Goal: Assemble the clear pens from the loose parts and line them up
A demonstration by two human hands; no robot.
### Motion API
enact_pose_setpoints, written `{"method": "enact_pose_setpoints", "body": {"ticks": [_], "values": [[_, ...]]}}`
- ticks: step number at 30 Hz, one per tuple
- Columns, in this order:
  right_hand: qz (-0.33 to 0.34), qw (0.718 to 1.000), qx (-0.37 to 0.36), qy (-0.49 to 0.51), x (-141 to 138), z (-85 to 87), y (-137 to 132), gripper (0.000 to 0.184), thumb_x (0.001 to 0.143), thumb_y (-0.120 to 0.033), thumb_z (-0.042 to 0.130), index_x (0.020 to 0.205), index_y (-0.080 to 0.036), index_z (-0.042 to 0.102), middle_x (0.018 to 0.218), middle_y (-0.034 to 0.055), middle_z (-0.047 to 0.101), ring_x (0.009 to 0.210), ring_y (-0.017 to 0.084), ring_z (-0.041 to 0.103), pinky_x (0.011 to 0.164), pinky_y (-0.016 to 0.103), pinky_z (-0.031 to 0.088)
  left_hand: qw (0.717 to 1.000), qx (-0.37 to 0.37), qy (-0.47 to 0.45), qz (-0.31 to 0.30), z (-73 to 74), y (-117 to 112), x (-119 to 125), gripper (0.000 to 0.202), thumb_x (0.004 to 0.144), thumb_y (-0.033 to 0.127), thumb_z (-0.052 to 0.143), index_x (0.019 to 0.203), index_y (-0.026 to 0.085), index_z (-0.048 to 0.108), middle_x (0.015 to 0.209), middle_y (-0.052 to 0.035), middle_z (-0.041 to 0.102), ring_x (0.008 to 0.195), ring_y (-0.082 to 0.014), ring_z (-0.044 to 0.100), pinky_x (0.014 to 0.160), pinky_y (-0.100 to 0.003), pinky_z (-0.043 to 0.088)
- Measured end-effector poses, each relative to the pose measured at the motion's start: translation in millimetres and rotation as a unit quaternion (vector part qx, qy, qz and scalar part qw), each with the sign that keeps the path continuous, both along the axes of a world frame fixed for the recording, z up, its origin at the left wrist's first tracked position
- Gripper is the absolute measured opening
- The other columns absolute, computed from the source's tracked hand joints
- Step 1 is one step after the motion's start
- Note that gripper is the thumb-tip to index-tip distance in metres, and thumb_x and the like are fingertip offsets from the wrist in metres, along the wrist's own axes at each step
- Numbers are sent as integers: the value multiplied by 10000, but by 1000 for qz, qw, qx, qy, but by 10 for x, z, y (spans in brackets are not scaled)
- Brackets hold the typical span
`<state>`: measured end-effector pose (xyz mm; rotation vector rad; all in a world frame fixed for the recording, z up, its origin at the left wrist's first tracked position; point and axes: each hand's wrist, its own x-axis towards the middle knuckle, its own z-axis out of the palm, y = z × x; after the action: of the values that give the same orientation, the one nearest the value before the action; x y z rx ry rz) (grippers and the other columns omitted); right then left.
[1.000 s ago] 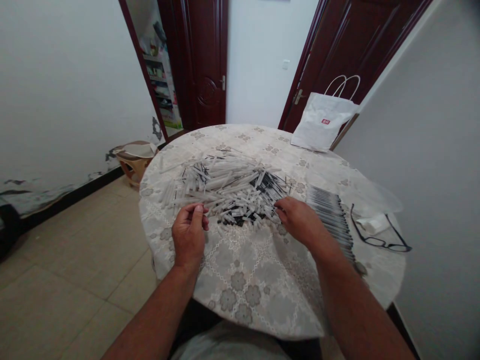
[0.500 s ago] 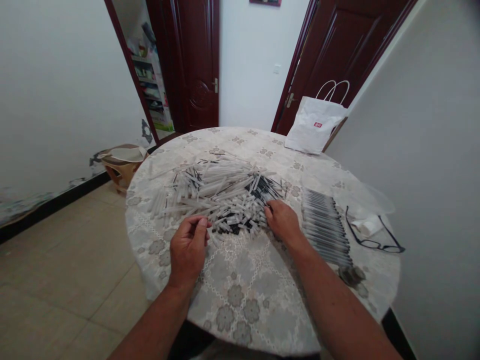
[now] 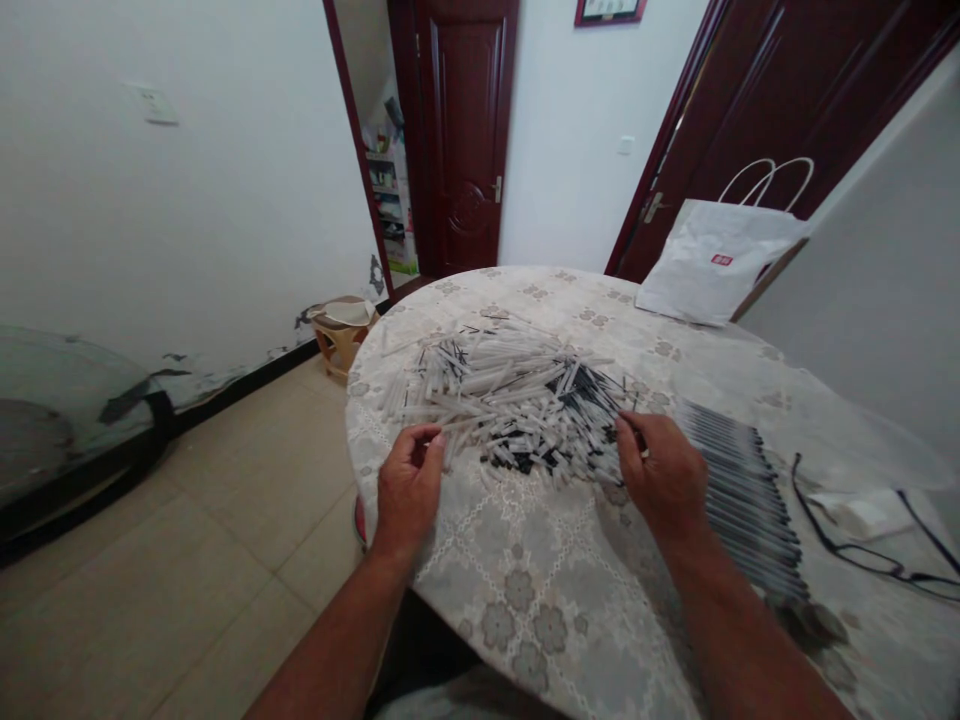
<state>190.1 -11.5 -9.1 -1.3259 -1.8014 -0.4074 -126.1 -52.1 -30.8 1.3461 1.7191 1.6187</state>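
On the table lies a loose pile of whitish translucent tubes (image 3: pixel 495 375), mixed with thin black rods (image 3: pixel 581 385) and short white pieces with black ends (image 3: pixel 532 445). At the pile's near left edge is my left hand (image 3: pixel 409 485), its fingers curled and thumb against the forefinger; anything in that pinch is too small to make out. My right hand (image 3: pixel 664 470) is at the pile's right edge beside the black rods, thumb and fingers closed together. What it holds, if anything, is hidden. Just right of it, slim dark-and-clear sticks (image 3: pixel 739 490) lie in a neat row.
A patterned cloth covers the round table (image 3: pixel 517 600). Black-framed glasses (image 3: pixel 870 560) and a white wad (image 3: pixel 862 510) lie at the right, near clear plastic film. A white paper bag (image 3: pixel 712 265) stands at the back right. A stool (image 3: pixel 341 330) is beyond the left edge.
The view has swung to the left, so the table appears farther right. My hands have moved apart: the left outward along the pile's left edge, the right away from the black rods.
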Motion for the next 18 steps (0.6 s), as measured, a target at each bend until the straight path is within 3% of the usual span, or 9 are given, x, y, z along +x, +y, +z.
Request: {"method": "enact_pose_setpoints", "body": {"ticks": [3, 7, 12, 18], "values": [[25, 998, 27, 56, -23, 36, -60, 169, 1012, -289, 535, 1003, -183, 667, 881, 55, 697, 807, 187, 656, 768, 287, 484, 992, -19, 119, 22, -46, -81, -191, 204, 942, 365, 606, 1063, 222, 686, 967, -35, 716, 833, -187, 660, 785, -315, 508], [43, 996, 19, 82, -60, 12, -128, 157, 1011, -264, 496, 958, -202, 630, 821, 30, 675, 762, 182, 651, 738, 284, 484, 964, -31, 264, -14, -151, -137, -277, 188, 951, 312, 589, 1102, 216, 649, 1039, -59, 707, 825, -196, 661, 810, -348, 520], [81, 995, -1, 66, -99, -16, -160, 139, 1006, -263, 505, 933, -213, 613, 827, 23, 673, 746, 174, 641, 720, 282, 470, 914, -10, 404, -46, -210, -124, -97, 206, 955, 294, 602, 1130, 186, 613, 1074, -107, 686, 1024, -268, 648, 907, -400, 514], [100, 993, -11, 57, -124, 4, -160, 159, 1011, -256, 489, 912, -215, 606, 819, 21, 658, 727, 165, 623, 702, 279, 455, 866, -61, 495, -20, -49, 32, 128, 186, 965, 341, 596, 1095, 214, 635, 1074, -98, 656, 1021, -270, 620, 857, -372, 498]]}}
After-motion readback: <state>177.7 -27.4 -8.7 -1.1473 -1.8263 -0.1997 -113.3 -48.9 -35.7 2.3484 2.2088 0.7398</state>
